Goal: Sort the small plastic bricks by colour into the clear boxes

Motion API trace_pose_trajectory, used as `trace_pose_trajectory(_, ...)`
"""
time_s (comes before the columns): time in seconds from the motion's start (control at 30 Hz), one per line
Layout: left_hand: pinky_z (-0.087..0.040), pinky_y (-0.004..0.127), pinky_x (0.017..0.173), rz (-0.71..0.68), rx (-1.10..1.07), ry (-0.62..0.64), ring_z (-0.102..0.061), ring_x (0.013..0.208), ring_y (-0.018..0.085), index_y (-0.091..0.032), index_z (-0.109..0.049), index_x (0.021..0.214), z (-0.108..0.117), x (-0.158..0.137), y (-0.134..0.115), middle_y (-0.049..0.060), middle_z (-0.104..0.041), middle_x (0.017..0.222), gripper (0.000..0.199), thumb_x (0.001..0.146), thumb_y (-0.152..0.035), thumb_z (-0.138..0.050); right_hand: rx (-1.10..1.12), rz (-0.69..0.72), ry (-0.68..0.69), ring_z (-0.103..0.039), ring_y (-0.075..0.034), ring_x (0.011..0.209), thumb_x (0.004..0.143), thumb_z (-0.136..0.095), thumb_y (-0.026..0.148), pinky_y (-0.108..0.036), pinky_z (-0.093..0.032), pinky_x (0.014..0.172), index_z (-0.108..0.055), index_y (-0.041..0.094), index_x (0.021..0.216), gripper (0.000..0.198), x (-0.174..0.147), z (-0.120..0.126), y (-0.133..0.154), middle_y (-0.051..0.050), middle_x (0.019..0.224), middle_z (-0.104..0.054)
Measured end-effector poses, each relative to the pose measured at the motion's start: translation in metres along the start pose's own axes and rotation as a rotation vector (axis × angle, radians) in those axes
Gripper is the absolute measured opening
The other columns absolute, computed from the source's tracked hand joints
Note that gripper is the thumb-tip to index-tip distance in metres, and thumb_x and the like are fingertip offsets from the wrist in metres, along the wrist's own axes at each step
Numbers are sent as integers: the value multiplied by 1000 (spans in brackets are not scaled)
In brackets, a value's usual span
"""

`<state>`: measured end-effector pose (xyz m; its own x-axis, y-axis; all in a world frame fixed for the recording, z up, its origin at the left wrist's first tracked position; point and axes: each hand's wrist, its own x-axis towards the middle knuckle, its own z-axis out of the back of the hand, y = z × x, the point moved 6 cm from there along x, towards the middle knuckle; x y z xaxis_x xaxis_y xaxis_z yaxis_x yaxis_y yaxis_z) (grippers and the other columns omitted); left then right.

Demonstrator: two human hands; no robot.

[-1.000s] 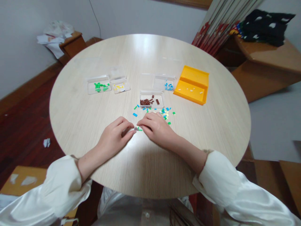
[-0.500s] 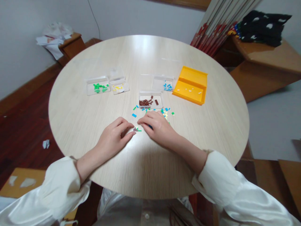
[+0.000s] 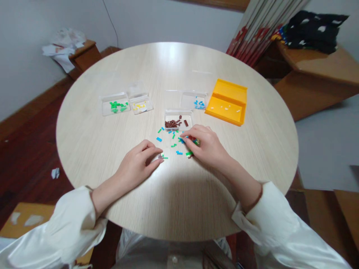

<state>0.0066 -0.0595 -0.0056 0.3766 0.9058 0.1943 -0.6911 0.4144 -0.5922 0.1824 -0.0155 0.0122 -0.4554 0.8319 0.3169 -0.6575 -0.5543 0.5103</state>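
My left hand (image 3: 138, 158) is closed with thumb and fingertips at the edges of a small assembly of building bricks (image 3: 160, 156). The assembly is brown, pale and green, with a green strip jutting out to the right. Over the pile of loose bricks to the right, my right hand (image 3: 208, 144) has thumb and index fingertip close together among blue and green pieces. Whatever lies between those fingertips is too small to make out. Nearby on the table are blue bricks (image 3: 179, 152) and a green brick (image 3: 189, 154); my right hand covers part of the pile.
Beyond the pile is a clear box of brown bricks (image 3: 189, 126). Farther back are clear boxes of green bricks (image 3: 104, 109), yellow bricks (image 3: 148, 108) and blue bricks (image 3: 185, 101). An open yellow case (image 3: 230, 89) with white bits lies at the right of the round table (image 3: 174, 201).
My right hand has moved right and slightly away from me, off the assembly's side and onto the loose bricks, uncovering several blue and green pieces. My left hand stays with the assembly.
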Motion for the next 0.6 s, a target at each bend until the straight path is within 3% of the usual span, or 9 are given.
trace_pose_trajectory(0.23, -46, 25, 66, 0, 5, -5, -56, 73, 13, -17, -67, 94, 0, 1, 0, 4, -60, 88, 18, 85, -29, -58, 21, 63, 143, -57, -17, 80, 86, -56, 19, -29, -35, 76, -68, 17, 86, 12, -2, -7, 13, -4, 78, -64)
trace_pose_trajectory(0.6, -45, 25, 64, -29, 26, -12, -56, 73, 13, -16, -66, 93, 0, 1, -3, 4, -60, 88, 16, 86, -27, -57, -3, 43, 319, -58, -20, 88, 79, -67, 24, -31, -34, 79, -68, 17, 86, 11, -4, -9, 14, -5, 87, -66)
